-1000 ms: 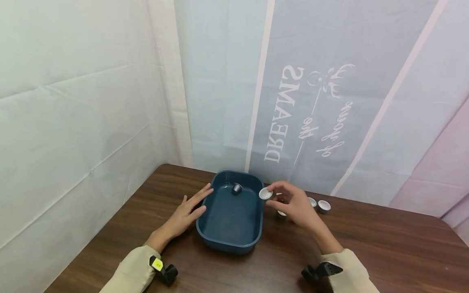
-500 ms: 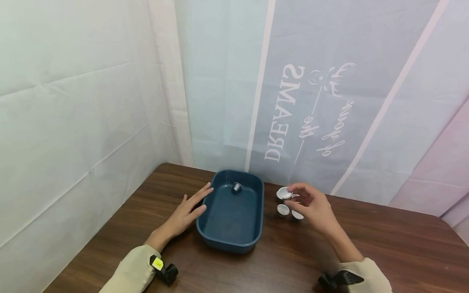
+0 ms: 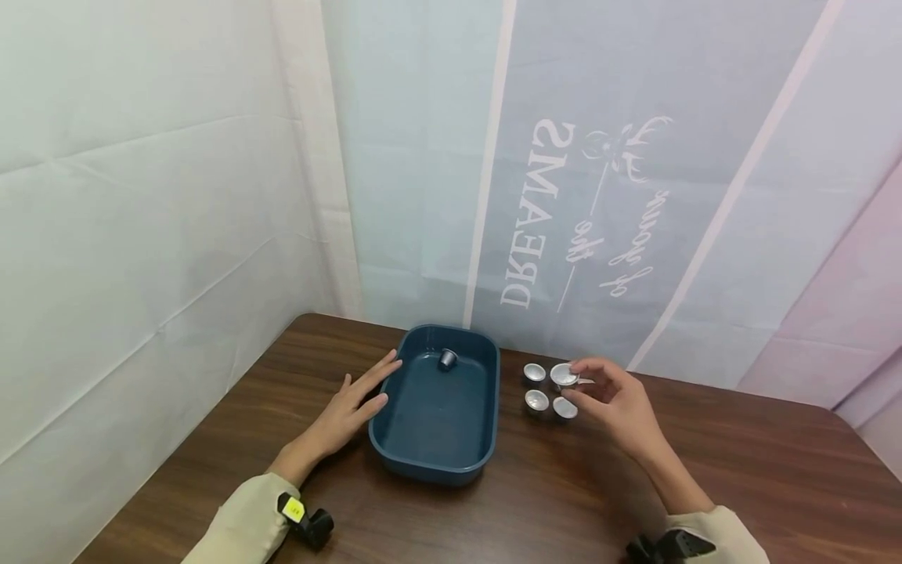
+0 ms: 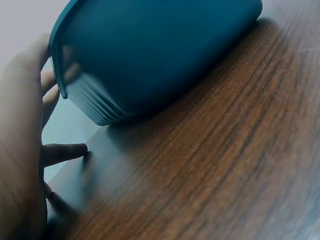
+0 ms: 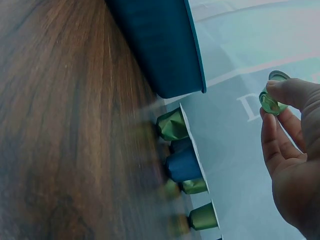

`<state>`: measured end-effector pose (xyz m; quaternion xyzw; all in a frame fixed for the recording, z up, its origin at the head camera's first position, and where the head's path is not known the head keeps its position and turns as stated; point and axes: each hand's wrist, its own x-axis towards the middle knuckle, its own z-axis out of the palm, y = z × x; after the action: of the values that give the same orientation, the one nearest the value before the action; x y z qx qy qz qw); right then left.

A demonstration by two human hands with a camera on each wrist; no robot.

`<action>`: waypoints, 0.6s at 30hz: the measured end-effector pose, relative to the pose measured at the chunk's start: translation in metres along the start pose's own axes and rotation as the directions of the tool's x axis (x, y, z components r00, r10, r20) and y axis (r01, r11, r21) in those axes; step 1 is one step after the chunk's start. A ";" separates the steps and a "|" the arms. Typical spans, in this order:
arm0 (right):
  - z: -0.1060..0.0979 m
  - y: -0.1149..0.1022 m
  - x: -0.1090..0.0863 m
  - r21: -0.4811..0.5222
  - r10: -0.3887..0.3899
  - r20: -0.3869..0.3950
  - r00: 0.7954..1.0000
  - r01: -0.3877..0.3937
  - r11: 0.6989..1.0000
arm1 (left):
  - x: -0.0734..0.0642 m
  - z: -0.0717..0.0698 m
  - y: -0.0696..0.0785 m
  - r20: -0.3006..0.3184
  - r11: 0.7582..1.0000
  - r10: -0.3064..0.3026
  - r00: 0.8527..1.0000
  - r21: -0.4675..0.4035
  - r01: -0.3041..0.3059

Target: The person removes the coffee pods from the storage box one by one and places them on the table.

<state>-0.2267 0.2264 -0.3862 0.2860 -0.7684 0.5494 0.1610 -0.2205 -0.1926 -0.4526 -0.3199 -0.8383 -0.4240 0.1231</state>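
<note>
My right hand pinches a coffee capsule between thumb and fingertips, lid facing up, right of the bin. In the right wrist view this capsule looks green and is held up in the air. Just below and left of it, several capsules stand lid-up on the table, among them a green one and a blue one. My left hand rests with extended fingers on the left rim of a dark blue bin. Inside the bin, towards its back, a dark capsule lies tipped over.
The bin stands on a brown wood-grain table, near the back edge. A printed cloth hangs behind the table, and a white cloth hangs along the left.
My right hand has moved right with the capsule, from beside the bin's right rim to over the standing capsules. My left hand has stayed on the rim. The head view has shifted slightly.
</note>
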 end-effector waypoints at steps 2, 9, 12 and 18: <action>-0.002 0.003 0.000 -0.006 -0.005 -0.009 1.000 0.005 1.000 | 0.000 0.000 0.000 0.000 1.000 0.000 1.000 -0.001 0.000; -0.009 0.010 -0.006 -0.025 0.029 -0.093 0.995 -0.031 0.999 | 0.002 0.000 0.001 0.001 1.000 0.000 1.000 0.009 0.000; -0.014 0.014 -0.009 -0.049 0.053 -0.116 0.992 -0.059 0.997 | 0.003 0.000 0.000 0.000 1.000 -0.003 1.000 0.016 0.003; -0.021 0.020 -0.017 -0.086 0.053 -0.131 0.990 -0.065 0.994 | 0.001 0.000 -0.001 -0.001 1.000 -0.003 1.000 0.016 0.003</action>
<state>-0.2269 0.2555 -0.4031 0.2196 -0.7885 0.5361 0.2064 -0.2217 -0.1927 -0.4526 -0.3176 -0.8420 -0.4178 0.1255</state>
